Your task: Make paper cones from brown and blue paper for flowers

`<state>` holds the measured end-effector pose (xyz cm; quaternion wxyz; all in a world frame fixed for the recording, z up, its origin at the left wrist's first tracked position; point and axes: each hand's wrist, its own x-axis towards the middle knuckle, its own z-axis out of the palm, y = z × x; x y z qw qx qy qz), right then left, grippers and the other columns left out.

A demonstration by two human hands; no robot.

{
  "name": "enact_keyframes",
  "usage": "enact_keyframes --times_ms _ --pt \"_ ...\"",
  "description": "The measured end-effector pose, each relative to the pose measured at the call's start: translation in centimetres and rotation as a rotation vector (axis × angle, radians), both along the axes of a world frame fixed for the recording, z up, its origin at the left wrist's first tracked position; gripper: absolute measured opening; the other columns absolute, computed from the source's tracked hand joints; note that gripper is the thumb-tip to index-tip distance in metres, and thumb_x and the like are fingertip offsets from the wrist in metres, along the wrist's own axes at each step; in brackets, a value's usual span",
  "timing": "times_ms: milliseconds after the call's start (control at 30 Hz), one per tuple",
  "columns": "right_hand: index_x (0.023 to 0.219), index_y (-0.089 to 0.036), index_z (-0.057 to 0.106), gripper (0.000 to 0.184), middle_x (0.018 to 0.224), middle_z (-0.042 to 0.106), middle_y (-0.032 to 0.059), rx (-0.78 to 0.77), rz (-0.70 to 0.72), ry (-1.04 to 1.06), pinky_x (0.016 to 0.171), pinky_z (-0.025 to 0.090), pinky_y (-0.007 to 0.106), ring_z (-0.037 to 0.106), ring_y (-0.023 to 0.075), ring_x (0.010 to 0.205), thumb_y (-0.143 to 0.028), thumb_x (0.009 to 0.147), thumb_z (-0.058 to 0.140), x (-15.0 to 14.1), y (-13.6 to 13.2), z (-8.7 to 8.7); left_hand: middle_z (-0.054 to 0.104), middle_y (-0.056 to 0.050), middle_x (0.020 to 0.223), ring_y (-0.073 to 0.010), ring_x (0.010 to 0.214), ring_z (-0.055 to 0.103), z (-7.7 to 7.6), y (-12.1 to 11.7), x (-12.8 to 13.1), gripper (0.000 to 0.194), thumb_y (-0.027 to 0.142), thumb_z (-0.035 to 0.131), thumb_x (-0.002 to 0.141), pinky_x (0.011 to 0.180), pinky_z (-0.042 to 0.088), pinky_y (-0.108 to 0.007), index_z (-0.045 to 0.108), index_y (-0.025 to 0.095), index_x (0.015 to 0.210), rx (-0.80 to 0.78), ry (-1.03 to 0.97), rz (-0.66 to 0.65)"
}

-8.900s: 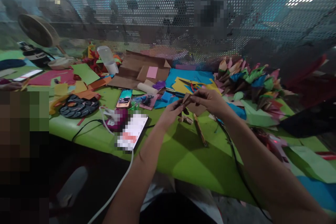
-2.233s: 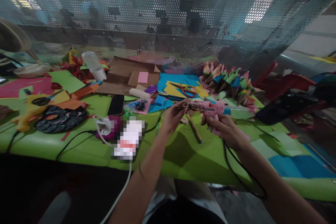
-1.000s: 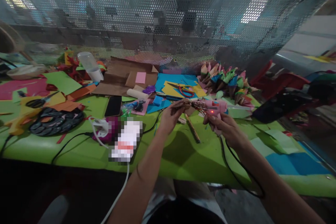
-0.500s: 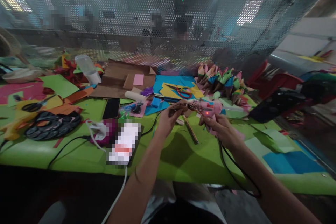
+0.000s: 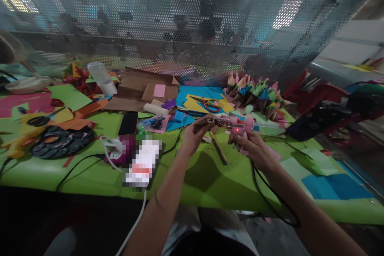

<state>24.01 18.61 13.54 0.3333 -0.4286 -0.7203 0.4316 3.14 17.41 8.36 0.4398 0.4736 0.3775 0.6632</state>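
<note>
In my right hand (image 5: 253, 148) is a pink glue gun (image 5: 241, 126) with a lit red light and a clear glue stick at its rear. Its nozzle points left, close to the brown paper piece (image 5: 204, 120) pinched in my left hand (image 5: 193, 138). Whether nozzle and paper touch, I cannot tell. The paper's exact shape is partly hidden by my fingers. Just below, a thin yellowish-brown stick (image 5: 219, 149) lies on the green table (image 5: 198, 188). Red-handled scissors (image 5: 210, 105) rest on yellow paper behind my hands.
Paper flowers (image 5: 258, 92) in brown cones stand at the back right. A phone with a lit screen (image 5: 144, 164) and a dark phone (image 5: 128, 123) lie to the left, near a black palette-like tray (image 5: 61, 143). The glue gun's black cord (image 5: 270, 196) loops below my right arm.
Both hands keep nearly the same pose, glue gun nozzle beside the brown paper. The whole view has shifted very slightly.
</note>
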Motion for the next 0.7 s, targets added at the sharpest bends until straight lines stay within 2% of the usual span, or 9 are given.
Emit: enact_keyframes --times_ms 167,367,533,700 --pt "0.073 -0.02 0.072 0.057 0.064 0.056 0.0036 -0.028 0.015 0.002 0.053 0.039 0.03 0.048 0.0172 0.061 -0.077 0.073 0.064 -0.3 -0.4 0.1 0.078 -0.007 0.112 -0.0219 0.104 0.073 -0.1 0.0 0.0 0.039 0.04 0.077 0.08 0.099 0.054 -0.036 0.076 0.021 0.114 0.0 0.002 0.016" --pt "0.074 -0.018 0.073 0.058 0.063 0.057 0.0031 -0.035 0.083 0.025 0.055 0.041 0.029 0.047 0.0161 0.059 -0.076 0.074 0.066 -0.9 -0.9 0.7 0.077 -0.006 0.117 -0.0224 0.111 0.07 0.0 -0.1 0.0 0.034 0.032 0.074 0.081 0.102 0.052 -0.035 0.076 0.022 0.114 0.015 0.095 0.064" --pt "0.074 -0.018 0.073 0.06 0.063 0.058 0.0031 -0.034 0.07 0.033 0.054 0.04 0.028 0.047 0.0158 0.059 -0.078 0.073 0.065 -0.9 -1.0 0.6 0.078 -0.007 0.116 -0.0225 0.108 0.071 0.0 -0.2 -0.1 0.035 0.028 0.071 0.082 0.099 0.054 -0.034 0.075 0.02 0.116 0.023 0.088 0.051" --pt "0.073 -0.018 0.073 0.064 0.062 0.056 0.0029 -0.067 0.076 0.034 0.051 0.037 0.027 0.045 0.0148 0.057 -0.082 0.069 0.066 -1.0 -1.1 0.5 0.075 -0.007 0.127 -0.0236 0.12 0.067 0.3 -0.3 -0.1 0.039 0.024 0.068 0.08 0.107 0.05 -0.037 0.075 0.021 0.118 0.07 0.105 0.043"
